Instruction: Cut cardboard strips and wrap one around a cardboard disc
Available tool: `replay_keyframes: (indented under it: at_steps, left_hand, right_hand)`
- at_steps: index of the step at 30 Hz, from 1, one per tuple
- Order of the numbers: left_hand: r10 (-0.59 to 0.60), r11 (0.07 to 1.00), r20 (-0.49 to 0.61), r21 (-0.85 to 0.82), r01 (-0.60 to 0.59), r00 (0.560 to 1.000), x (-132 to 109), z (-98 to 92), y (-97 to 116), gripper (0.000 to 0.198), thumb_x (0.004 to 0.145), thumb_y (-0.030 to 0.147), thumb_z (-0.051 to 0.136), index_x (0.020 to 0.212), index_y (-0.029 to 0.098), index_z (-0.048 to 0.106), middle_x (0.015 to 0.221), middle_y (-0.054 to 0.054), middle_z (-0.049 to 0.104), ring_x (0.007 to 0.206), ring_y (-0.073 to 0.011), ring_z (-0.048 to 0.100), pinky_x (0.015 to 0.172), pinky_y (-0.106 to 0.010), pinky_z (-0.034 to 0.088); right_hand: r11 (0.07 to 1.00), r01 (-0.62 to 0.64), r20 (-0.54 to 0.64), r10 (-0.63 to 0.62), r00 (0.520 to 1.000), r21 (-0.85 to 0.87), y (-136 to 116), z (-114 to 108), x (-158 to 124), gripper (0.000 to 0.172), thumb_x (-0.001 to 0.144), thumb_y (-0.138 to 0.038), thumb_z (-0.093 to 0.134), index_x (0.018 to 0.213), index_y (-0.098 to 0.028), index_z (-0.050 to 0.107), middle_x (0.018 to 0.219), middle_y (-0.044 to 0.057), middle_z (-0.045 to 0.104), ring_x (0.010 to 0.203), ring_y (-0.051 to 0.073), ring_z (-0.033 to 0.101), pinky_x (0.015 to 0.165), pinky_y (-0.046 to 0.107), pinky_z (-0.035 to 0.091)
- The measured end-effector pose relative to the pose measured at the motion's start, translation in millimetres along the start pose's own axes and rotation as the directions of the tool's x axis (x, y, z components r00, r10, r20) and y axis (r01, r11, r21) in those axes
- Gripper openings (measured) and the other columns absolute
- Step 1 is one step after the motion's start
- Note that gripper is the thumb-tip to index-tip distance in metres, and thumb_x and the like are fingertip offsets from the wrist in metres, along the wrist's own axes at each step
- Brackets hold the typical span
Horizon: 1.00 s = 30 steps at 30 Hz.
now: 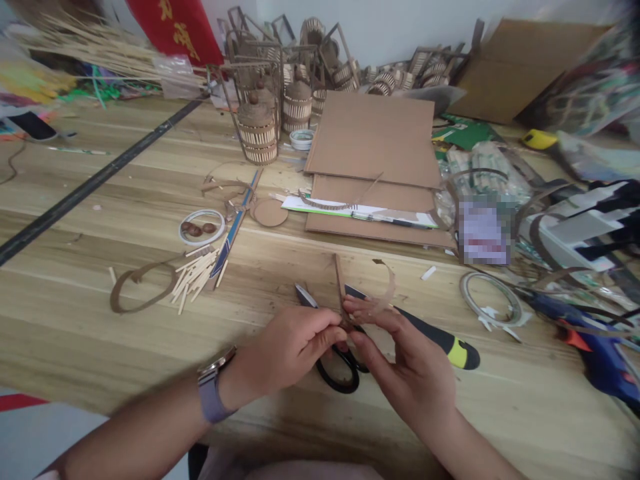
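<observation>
My left hand and my right hand meet over the near edge of the wooden table. Both pinch a thin brown cardboard strip that curves up and to the right from my fingertips. A straight part of the strip stands up between the hands. Black-handled scissors lie on the table right under my hands, blades pointing away to the left. A utility knife with a black and yellow handle lies just behind my right hand.
A cardboard ring and several short wooden sticks lie to the left. Flat cardboard sheets sit in the middle, small slatted cages behind them. A blue glue gun and a tape roll are at the right.
</observation>
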<state>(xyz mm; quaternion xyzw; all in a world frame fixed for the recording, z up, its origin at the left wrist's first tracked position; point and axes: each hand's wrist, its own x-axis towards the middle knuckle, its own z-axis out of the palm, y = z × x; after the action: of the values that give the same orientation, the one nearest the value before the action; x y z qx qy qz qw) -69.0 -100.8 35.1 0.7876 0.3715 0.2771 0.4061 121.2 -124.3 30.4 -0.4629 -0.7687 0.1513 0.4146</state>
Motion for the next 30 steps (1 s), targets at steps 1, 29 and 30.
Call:
replay_keyframes:
  at_steps: [1,29,30]
  left_hand:
    - [0.011,1.000,-0.012,0.020,-0.011,1.000,-0.1,-0.1,0.7,0.046,0.105,0.043,0.033,0.071,0.018,0.054,0.064,0.002,0.060,0.060,-0.0118,0.056,0.059,-0.022,0.040]
    - [0.432,0.646,-0.009,0.701,-0.303,0.902,2.5,-9.0,4.1,0.032,0.102,0.017,0.040,0.077,0.015,0.059,0.062,-0.001,0.060,0.057,-0.0168,0.057,0.052,-0.030,0.037]
    - [0.407,0.651,-0.024,0.709,-0.272,0.913,2.3,-8.8,3.4,0.032,0.102,0.017,0.040,0.078,0.014,0.060,0.062,-0.001,0.061,0.057,-0.0173,0.058,0.051,-0.030,0.037]
  right_hand:
    - [1.000,0.019,0.011,-0.019,1.000,-0.021,-0.1,-0.5,0.5,0.013,0.091,-0.020,0.060,0.102,-0.026,0.061,0.105,0.004,0.077,0.100,0.020,0.073,0.092,0.036,0.059]
    - [0.977,-0.082,-0.173,0.117,0.978,0.196,4.3,0.0,-2.4,0.059,0.080,-0.020,0.069,0.134,-0.028,0.047,0.131,0.011,0.063,0.120,0.030,0.062,0.102,0.052,0.050]
    - [0.983,-0.044,-0.270,0.092,0.958,0.178,3.9,-1.3,-2.2,0.067,0.079,-0.021,0.071,0.140,-0.028,0.043,0.140,0.013,0.055,0.126,0.032,0.057,0.105,0.055,0.046]
